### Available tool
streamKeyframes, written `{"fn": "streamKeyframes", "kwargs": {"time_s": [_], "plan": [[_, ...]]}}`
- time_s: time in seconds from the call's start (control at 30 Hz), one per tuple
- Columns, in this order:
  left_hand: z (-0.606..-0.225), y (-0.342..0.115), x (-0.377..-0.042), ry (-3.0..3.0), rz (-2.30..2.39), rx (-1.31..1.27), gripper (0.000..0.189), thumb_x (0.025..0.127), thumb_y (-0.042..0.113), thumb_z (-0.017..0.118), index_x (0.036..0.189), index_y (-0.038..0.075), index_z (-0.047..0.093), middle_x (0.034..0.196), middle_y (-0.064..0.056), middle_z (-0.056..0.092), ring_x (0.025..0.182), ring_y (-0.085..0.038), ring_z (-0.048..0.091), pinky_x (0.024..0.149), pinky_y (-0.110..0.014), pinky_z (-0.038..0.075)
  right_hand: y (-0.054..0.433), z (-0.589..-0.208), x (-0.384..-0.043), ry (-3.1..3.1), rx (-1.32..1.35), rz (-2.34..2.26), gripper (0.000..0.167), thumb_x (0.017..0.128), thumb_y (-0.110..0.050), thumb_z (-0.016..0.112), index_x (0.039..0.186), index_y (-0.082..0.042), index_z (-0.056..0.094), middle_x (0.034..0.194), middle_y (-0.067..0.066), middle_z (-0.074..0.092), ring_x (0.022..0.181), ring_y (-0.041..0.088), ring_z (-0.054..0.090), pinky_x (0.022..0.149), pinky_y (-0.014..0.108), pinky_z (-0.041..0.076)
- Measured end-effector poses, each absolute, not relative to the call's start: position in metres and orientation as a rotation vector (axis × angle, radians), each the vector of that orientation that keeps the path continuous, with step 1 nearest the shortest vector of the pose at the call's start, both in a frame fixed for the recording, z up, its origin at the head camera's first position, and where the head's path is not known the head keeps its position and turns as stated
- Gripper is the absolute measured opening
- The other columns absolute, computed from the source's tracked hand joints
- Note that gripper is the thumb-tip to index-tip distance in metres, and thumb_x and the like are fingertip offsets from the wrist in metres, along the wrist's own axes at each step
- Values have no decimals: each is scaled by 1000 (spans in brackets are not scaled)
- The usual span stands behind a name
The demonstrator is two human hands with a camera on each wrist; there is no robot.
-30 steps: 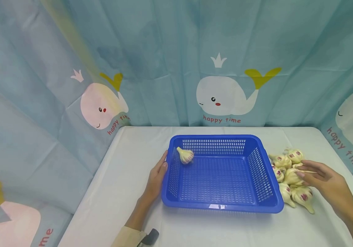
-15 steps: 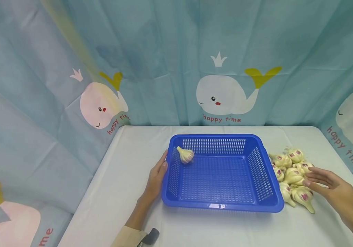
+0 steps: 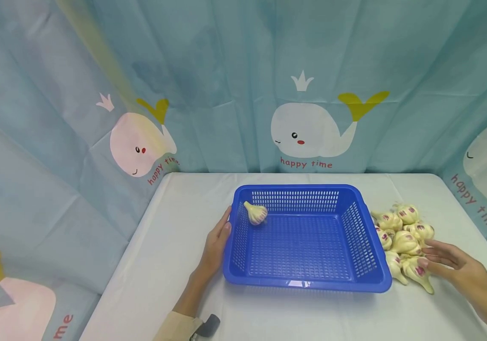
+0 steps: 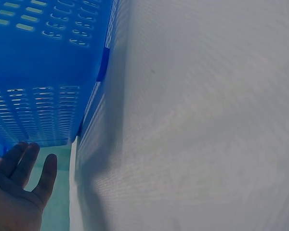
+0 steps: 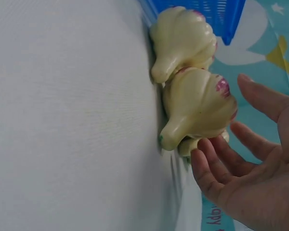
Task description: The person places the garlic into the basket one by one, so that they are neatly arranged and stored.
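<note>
Likely reaching step: curl your spread right hand [image 3: 461, 271] round the nearest cream-and-purple garlic bulb [image 3: 413, 270]; straight-fingered left hand [image 3: 215, 245] touches the blue rectangular plastic basket [image 3: 329, 286].

Smooth plastic basket [image 3: 333, 285], glossy garlic bulbs [image 5: 197, 103], matt cloth curtain [image 3: 226, 61]

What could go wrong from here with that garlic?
The garlic bulbs crowd together, so if the right hand lifts the front right bulb, its neighbours might roll. The left hand touches the left side of the blue basket; a push there could shove the basket into the bulbs beside its right wall.
</note>
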State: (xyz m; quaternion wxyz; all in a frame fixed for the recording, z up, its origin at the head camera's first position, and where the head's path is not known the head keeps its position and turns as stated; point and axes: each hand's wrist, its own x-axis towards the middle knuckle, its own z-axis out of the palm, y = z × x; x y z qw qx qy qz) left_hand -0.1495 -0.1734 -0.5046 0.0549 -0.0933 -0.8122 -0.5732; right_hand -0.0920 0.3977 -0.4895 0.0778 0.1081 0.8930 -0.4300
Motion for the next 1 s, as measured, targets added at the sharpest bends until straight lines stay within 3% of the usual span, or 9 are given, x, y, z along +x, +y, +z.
{"fn": "streamKeyframes", "kwargs": {"time_s": [0.13,0.2,0.3,0.4,0.53,0.67,0.73,0.83,1.0], "plan": [[-503,-173,-149,-2467,-1746,-276,56,116,41,35,168,22,32,171,11,33,160,-14,28,131,-40,24,399,-492,-94,2612,334,-1228,93,101,-52,69,165,1,25,151,34,48,108,8,60,94,62,51],[-503,-172,-149,-2466,-1752,-272,55,116,42,35,168,25,32,171,12,33,160,-13,27,131,-40,24,399,-495,-94,2604,312,-1183,94,101,-52,68,163,3,24,156,41,39,111,16,64,91,55,55],[-503,-172,-149,-2471,-1751,-268,55,116,42,34,168,27,32,171,12,33,160,-13,27,131,-41,24,400,-497,-94,2571,300,-1164,96,102,-53,66,162,7,21,157,45,33,129,54,54,90,52,56],[-504,-172,-149,-2476,-1745,-266,55,116,43,34,169,26,32,171,13,33,160,-13,27,131,-41,25,400,-499,-94,2558,294,-1162,96,103,-53,66,161,10,21,155,47,34,134,62,47,88,46,58],[-505,-173,-149,-2475,-1738,-263,56,116,43,34,169,25,32,171,12,33,160,-14,28,131,-41,25,401,-499,-95,2546,294,-1158,91,102,-51,68,158,9,29,144,42,51,109,26,68,76,27,55],[-505,-173,-149,-2474,-1742,-265,55,116,43,34,168,27,32,171,12,33,160,-14,28,131,-41,25,401,-499,-94,2518,312,-1163,86,100,-51,70,154,8,37,137,33,59,98,2,60,71,21,53],[-505,-173,-149,-2474,-1746,-263,54,116,43,34,168,28,32,171,13,33,160,-13,28,131,-40,25,401,-500,-94,2507,311,-1163,86,100,-51,70,154,7,37,142,37,53,109,18,63,72,22,52],[-505,-173,-149,-2473,-1753,-262,54,116,42,34,168,29,32,171,14,33,160,-12,27,131,-40,24,401,-501,-94,2508,297,-1138,87,101,-53,68,156,6,35,151,42,41,113,21,59,74,24,51],[-506,-173,-149,-2471,-1759,-272,54,116,42,34,168,29,32,171,14,32,161,-13,27,132,-40,24,398,-501,-93,2469,314,-1163,93,102,-54,66,159,8,27,160,46,26,139,54,47,99,60,55]]}}
